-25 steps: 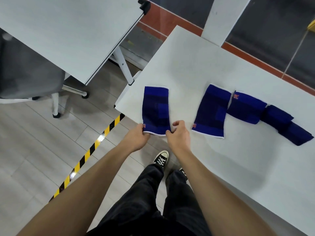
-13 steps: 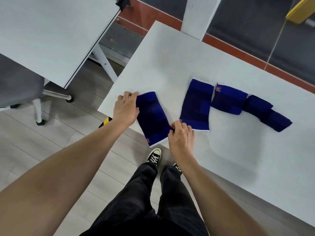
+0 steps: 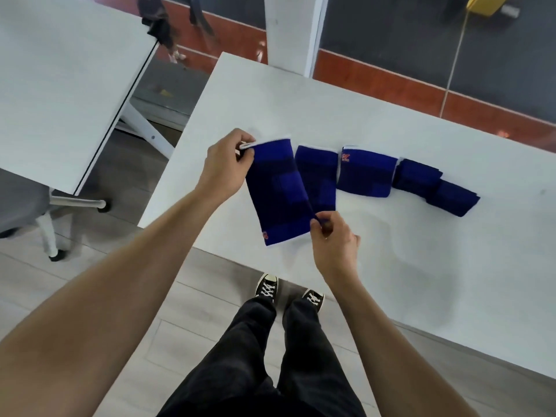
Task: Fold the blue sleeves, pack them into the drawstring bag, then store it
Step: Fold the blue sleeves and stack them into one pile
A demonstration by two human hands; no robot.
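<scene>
No legible text, numbers or signs. Markings present but unreadable:
- held blue sleeve point(image 3: 278, 191): small orange-red logo point(image 3: 265, 235) at its near left corner, just above the white hem; too small to make out
- third blue sleeve point(image 3: 365, 173) in the row on the white table point(image 3: 421, 266): orange-red logo point(image 3: 345, 158) at its far left corner, characters blurred
- remaining sleeves: no marking seen

Bare forearms point(image 3: 126, 299), black trousers point(image 3: 255, 365), black lace-up sneakers point(image 3: 266, 285) with white toe caps
</scene>
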